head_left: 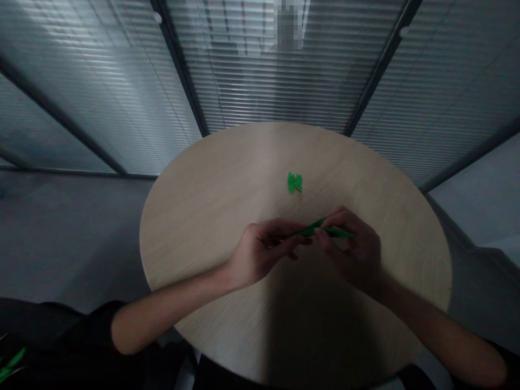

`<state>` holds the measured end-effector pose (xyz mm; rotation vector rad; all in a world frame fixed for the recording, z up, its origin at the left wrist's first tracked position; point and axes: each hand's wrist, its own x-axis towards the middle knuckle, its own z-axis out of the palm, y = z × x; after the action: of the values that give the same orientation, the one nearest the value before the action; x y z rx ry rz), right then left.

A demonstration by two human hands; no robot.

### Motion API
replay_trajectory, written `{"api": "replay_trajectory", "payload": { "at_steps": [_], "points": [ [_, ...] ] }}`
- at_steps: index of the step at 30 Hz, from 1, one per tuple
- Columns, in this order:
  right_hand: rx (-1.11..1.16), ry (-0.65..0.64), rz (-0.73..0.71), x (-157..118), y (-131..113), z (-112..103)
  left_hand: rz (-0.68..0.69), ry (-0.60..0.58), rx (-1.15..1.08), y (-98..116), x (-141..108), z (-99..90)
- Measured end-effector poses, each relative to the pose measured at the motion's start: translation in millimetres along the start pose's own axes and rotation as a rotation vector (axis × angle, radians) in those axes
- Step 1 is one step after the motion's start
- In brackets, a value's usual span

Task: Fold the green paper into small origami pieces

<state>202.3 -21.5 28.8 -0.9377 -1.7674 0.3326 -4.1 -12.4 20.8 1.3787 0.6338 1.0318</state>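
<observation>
No writing can be read: the green strip (327, 231) between the fingers (284, 244) and the green piece (294, 182) beyond them on the tabletop (227, 179) show no letters, numbers or signs.

Green strip (340, 233) partly behind fingers (325, 234)

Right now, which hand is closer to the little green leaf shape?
The left hand, just below and left of the green leaf shape. The right hand is farther, below and right of it.
</observation>
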Motion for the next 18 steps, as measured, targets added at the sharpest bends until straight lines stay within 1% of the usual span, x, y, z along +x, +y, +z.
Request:
{"api": "replay_trajectory", "payload": {
  "at_steps": [5, 10, 14, 18],
  "points": [
    [-0.056, 0.016, -0.034, 1.6, -1.8, -0.7, -0.018, -0.026, -0.017, 0.1, 0.0, 0.1],
    [-0.086, 0.033, -0.076, 2.1, -4.1, -0.7, -0.028, -0.004, -0.021, 0.7, 0.9, 0.9],
    [-0.079, 0.034, -0.064, 1.6, -4.9, -1.0, -0.021, -0.006, -0.01, -0.1, 1.2, 1.2],
    [-0.071, 0.043, -0.047, 2.0, -4.5, -1.3, 0.0, -0.033, -0.024, -2.1, 0.3, 0.9]
  ]
}}
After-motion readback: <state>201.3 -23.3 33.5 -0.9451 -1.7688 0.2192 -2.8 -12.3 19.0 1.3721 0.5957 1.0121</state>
